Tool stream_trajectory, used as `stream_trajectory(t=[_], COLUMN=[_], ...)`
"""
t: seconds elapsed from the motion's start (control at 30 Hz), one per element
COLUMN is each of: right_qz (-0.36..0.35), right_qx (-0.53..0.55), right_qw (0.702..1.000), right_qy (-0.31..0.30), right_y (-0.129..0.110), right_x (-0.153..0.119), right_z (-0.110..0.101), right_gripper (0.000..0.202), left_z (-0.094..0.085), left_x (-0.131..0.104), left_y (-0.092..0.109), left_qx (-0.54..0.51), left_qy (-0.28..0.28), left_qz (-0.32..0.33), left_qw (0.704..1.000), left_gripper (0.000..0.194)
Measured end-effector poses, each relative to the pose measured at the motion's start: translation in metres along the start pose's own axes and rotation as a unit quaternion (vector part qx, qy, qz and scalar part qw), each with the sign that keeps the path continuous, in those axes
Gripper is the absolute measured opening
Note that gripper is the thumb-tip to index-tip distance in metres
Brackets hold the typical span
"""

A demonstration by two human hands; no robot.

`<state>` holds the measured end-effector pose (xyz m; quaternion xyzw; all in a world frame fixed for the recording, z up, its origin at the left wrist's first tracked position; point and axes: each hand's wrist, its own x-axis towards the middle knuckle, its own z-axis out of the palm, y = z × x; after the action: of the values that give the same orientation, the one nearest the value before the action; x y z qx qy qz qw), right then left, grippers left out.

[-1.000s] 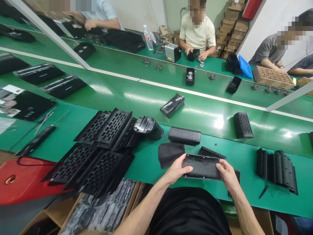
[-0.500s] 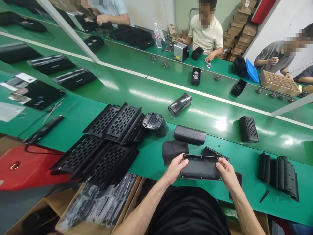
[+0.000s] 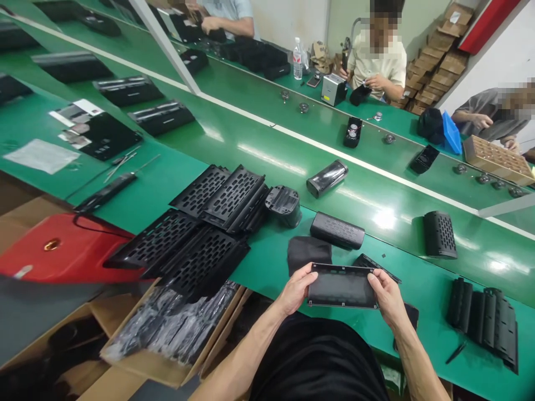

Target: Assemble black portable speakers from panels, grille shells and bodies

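The left hand and right hand each pinch one short end of the panel, thumbs closed upon it, over the bench's near side. If one thumb slips, I think the panel could tilt and drop, perhaps scratching on the slotted strip beyond.

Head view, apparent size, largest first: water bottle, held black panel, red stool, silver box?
1. Red stool
2. Held black panel
3. Silver box
4. Water bottle
Last two sit farther off.
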<state>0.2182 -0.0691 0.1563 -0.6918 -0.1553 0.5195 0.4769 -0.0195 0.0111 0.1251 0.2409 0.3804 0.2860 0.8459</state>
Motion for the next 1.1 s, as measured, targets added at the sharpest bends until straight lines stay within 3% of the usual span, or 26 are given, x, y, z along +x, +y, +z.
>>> stream_trajectory(t=[0.33,0.5,0.67,0.73,0.8,0.9,0.97,1.03,1.1], right_qz=[-0.005,0.028,0.025,0.015,-0.024,-0.177,-0.28,-0.339,-0.361], right_qx=[-0.033,-0.045,-0.103,-0.121,-0.132,-0.158,-0.197,-0.231,-0.248], right_qw=[0.999,0.992,0.97,0.956,0.951,0.952,0.928,0.902,0.886], right_qy=[-0.041,-0.116,-0.217,-0.266,-0.277,-0.195,-0.147,-0.136,-0.152], right_y=[-0.004,-0.023,-0.037,-0.039,-0.038,-0.035,-0.035,-0.034,-0.035], right_x=[0.007,0.013,0.026,0.037,0.054,0.09,0.117,0.14,0.154], right_z=[0.01,0.03,0.064,0.079,0.1,0.143,0.178,0.212,0.239], right_gripper=[0.05,0.052,0.054,0.054,0.059,0.086,0.116,0.133,0.133], left_z=[-0.017,-0.027,-0.038,-0.047,-0.057,-0.07,-0.076,-0.079,-0.08], left_x=[-0.016,-0.01,-0.001,-0.007,-0.02,-0.044,-0.061,-0.075,-0.087], left_y=[0.007,0.011,-0.003,-0.01,-0.013,-0.012,-0.01,-0.008,-0.006], left_qx=[-0.067,-0.174,-0.207,-0.216,-0.23,-0.27,-0.299,-0.323,-0.342], left_qy=[-0.02,-0.119,-0.121,-0.1,-0.09,-0.095,-0.099,-0.093,-0.072], left_qz=[0.008,-0.076,-0.159,-0.159,-0.148,-0.101,-0.06,-0.021,0.017], left_qw=[0.998,0.975,0.958,0.958,0.958,0.953,0.947,0.942,0.937], left_gripper=[0.046,0.07,0.051,0.047,0.048,0.058,0.07,0.078,0.08])
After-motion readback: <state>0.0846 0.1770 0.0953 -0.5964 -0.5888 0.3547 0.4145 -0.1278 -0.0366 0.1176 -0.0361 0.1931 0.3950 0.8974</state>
